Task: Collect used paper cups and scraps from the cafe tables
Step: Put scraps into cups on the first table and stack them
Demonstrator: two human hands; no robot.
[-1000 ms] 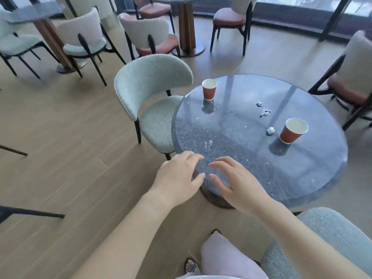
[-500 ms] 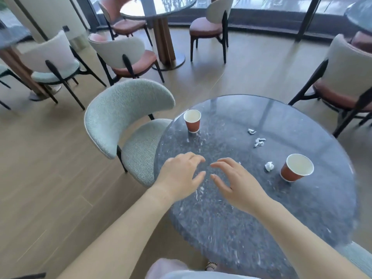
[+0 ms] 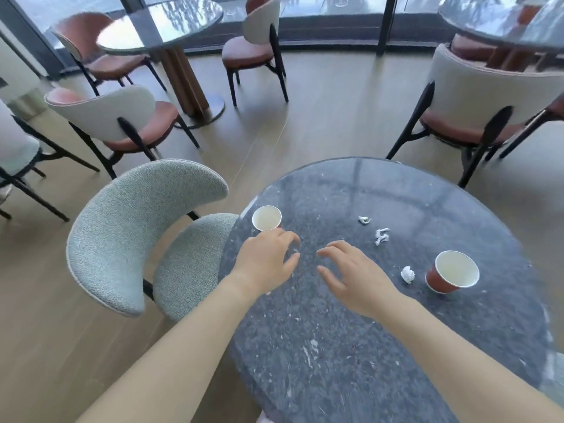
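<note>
Two red paper cups with white insides stand on the round dark stone table [image 3: 396, 346]. The left cup [image 3: 266, 218] is near the table's left edge, just beyond my left hand [image 3: 265, 261]. The right cup [image 3: 452, 272] stands to the right of my right hand [image 3: 351, 273]. Three crumpled white paper scraps lie between the cups: a far scrap [image 3: 364, 220], a middle scrap [image 3: 381, 236] and a near scrap [image 3: 408, 274] beside the right cup. Both hands hover over the table with fingers loosely spread, holding nothing.
A pale green chair [image 3: 134, 236] is tucked against the table's left side. A white-backed chair with a brown seat [image 3: 488, 99] stands behind the table on the right. More chairs and another round table [image 3: 161, 22] stand further back on the wooden floor.
The view has closed in on the table. Both hands now reach further over it, and my left hand is close to the left cup.
</note>
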